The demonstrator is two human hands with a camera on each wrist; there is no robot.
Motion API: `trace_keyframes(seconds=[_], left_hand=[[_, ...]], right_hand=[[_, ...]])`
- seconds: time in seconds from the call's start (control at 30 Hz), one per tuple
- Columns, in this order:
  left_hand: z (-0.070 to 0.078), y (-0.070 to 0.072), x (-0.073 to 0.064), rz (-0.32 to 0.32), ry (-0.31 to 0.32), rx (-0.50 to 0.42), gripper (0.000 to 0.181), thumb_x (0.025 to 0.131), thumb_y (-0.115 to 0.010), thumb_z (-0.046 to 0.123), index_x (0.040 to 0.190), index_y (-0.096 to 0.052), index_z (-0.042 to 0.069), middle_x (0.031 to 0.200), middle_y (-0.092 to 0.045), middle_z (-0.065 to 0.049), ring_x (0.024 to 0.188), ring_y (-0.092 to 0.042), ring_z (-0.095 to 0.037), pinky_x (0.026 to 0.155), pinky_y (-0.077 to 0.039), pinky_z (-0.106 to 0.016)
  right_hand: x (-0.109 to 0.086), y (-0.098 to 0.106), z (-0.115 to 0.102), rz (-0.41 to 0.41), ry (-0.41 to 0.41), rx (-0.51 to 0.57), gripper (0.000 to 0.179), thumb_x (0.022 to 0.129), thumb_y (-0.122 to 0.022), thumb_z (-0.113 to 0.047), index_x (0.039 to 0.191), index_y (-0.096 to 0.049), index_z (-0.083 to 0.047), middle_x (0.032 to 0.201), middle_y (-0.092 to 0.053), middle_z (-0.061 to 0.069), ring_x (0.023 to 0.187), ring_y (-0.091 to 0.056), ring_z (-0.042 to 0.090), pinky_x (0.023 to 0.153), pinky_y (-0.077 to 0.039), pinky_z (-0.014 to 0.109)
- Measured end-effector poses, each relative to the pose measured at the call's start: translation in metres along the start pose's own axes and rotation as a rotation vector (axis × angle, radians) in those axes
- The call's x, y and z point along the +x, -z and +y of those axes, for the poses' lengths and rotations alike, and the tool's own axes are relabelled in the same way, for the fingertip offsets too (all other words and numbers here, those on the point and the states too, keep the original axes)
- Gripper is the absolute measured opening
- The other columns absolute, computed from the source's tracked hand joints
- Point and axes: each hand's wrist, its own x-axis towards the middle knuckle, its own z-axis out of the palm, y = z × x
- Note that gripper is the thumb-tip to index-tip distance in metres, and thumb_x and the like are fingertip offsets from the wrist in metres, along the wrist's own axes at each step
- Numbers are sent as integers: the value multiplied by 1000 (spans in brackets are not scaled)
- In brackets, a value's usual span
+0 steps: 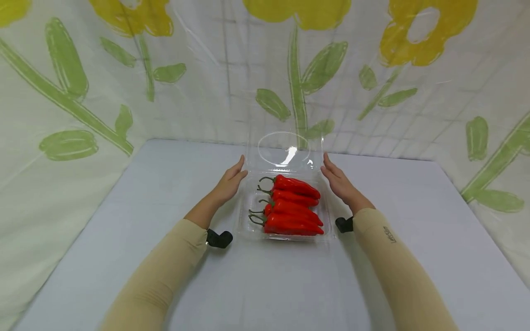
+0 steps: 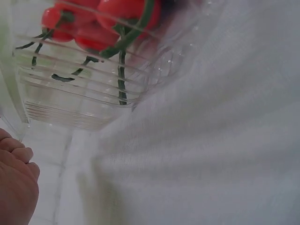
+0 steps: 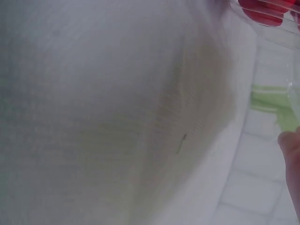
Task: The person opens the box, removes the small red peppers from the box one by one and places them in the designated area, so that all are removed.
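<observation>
Several red peppers (image 1: pixel 293 207) with green stems lie side by side in a clear plastic clamshell box (image 1: pixel 245 230) on the table. Its see-through lid (image 1: pixel 285 154) stands raised at the back. My left hand (image 1: pixel 229 183) is at the lid's left side, fingers pointing forward and fairly straight, close to the hinge. At the opposite side, my right hand (image 1: pixel 340 183) mirrors it, fingers extended along the lid's right edge. In the left wrist view, the ribbed box wall (image 2: pixel 79 89) shows the pepper stems through it, with some fingers (image 2: pixel 18 154) at the left border.
The box stands on a white table (image 1: pixel 269 285) whose back edge meets a white curtain (image 1: pixel 198 92) printed with yellow flowers and green leaves. A black wrist-worn piece (image 1: pixel 219 239) sticks out beside the left sleeve, and another (image 1: pixel 344 225) beside the right sleeve.
</observation>
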Motion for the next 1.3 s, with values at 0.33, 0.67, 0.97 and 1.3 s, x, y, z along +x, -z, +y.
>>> trace_keyframes(seconds=[0.33,0.67,0.97,1.3], left_hand=[[-1,-2,5,-29,103,31,56,100,-30,20,148,-6,1,157,-2,-10,145,-1,-24,119,-5,-41],[-4,-1,4,-78,128,34,54,101,-26,19,146,-6,-4,156,-2,-14,145,0,-28,119,-4,-42],[4,-10,-4,-41,222,-16,60,101,-28,25,148,0,2,157,2,-12,145,3,-26,119,-4,-43],[4,-35,-41,134,303,-205,63,97,-36,16,146,-3,-5,156,-3,-16,145,-1,-26,119,-3,-40]], right_hand=[[5,1,11,-53,-116,-36,60,101,-26,-34,150,1,-10,158,5,5,145,7,28,117,2,50],[1,4,3,-119,-212,-36,57,102,-25,-33,150,-3,-11,158,4,9,145,7,32,115,0,56],[11,10,15,-127,-157,-139,64,100,-30,-40,150,-5,-9,158,0,9,145,2,33,116,-4,54],[11,23,-8,-142,-56,-266,67,98,-41,-33,150,-7,-10,157,-5,11,144,-7,35,116,-11,53]])
